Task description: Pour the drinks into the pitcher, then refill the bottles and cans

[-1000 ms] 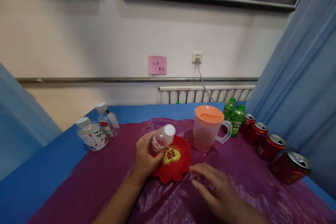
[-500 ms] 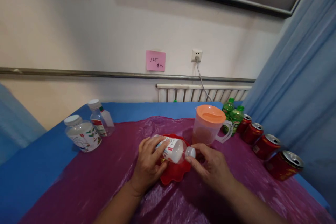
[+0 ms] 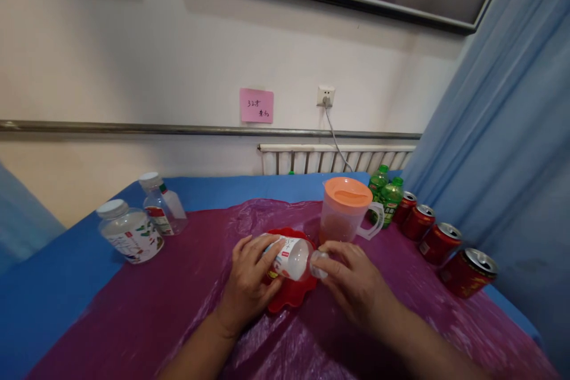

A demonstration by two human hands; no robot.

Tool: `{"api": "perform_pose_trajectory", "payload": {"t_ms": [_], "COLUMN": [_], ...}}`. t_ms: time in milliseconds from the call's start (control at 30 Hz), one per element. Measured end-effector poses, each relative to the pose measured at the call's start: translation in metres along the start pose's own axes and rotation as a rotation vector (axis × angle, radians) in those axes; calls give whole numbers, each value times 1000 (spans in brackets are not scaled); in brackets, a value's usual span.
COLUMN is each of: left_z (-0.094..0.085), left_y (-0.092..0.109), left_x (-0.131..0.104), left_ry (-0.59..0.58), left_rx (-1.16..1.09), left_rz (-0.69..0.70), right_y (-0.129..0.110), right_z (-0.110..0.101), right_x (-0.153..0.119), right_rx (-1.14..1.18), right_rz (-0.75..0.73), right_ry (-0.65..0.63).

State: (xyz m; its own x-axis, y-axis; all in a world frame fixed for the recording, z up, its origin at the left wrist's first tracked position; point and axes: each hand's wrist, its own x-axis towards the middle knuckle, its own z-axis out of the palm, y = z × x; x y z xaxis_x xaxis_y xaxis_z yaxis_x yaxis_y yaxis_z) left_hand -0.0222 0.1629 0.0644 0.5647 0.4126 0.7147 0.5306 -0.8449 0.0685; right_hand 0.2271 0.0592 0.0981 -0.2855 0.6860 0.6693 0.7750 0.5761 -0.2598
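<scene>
Head view: grips a clear bottle [image 3: 294, 258] with the left hand [image 3: 249, 270] wrapped around its labelled body and the right hand [image 3: 358, 279] closed on its neck end with thumb and fingers. Holds it on its side over a red scalloped dish [image 3: 289, 300]; cannot tell whether touching. Has an orange-lidded pitcher [image 3: 341, 222] just beyond the right hand, green bottles [image 3: 392, 202] and red cans [image 3: 440, 243] farther right, a white-capped jar [image 3: 133, 240] at left.

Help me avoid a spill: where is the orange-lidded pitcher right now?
In the head view, the orange-lidded pitcher stands right of centre on the purple sheet, just beyond the right hand, with two green bottles close by on its right.
</scene>
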Motion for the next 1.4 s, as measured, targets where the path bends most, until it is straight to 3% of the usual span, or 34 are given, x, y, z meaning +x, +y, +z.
{"api": "perform_pose_trajectory", "payload": {"t_ms": [267, 400, 533, 600, 700, 833, 933, 1033, 1133, 1200, 1300, 1367, 1400], "left_z": [0, 2, 4, 5, 9, 15, 16, 14, 14, 14, 15, 16, 16], "left_y": [5, 7, 4, 0, -5, -6, -2, -1, -2, -2, -3, -4, -5], "left_x": [2, 4, 3, 1, -5, -11, -10, -7, -5, -4, -3, -3, -4], "left_ry": [6, 16, -11, -26, -12, 7, -11, -4, -1, -7, -19, -22, -22], "left_rx": [-15, -10, -16, -36, -89, -237, -380, -453, -450, -431, -403, -384, -376], "left_rz": [43, 38, 0, -42, -165, -454, -598, -636, -656, -671, -670, -678, -689], "right_y": [-1, -1, 5, 9, 13, 13, 11, 12, 24, 40, 76, 100, 110], "right_z": [-4, -8, -16, -19, -18, -4, 9, 17, 18, 17, 11, 6, 5], "right_x": [-4, 0, 1, -4, -17, -45, -67, -86, -97, -94, -73, -52, -41], "right_rx": [-23, -90, -113, -86, 23, 175, 138, 104, 118, 109, 148, 292, 350], "right_rz": [192, 59, -92, -82, 115, 450, 547, 548, 484, 497, 682, 823, 851], "right_ry": [-77, -113, -19, 44, 103, -111, -295, -353, -227, 10, 462, 639, 660]}}
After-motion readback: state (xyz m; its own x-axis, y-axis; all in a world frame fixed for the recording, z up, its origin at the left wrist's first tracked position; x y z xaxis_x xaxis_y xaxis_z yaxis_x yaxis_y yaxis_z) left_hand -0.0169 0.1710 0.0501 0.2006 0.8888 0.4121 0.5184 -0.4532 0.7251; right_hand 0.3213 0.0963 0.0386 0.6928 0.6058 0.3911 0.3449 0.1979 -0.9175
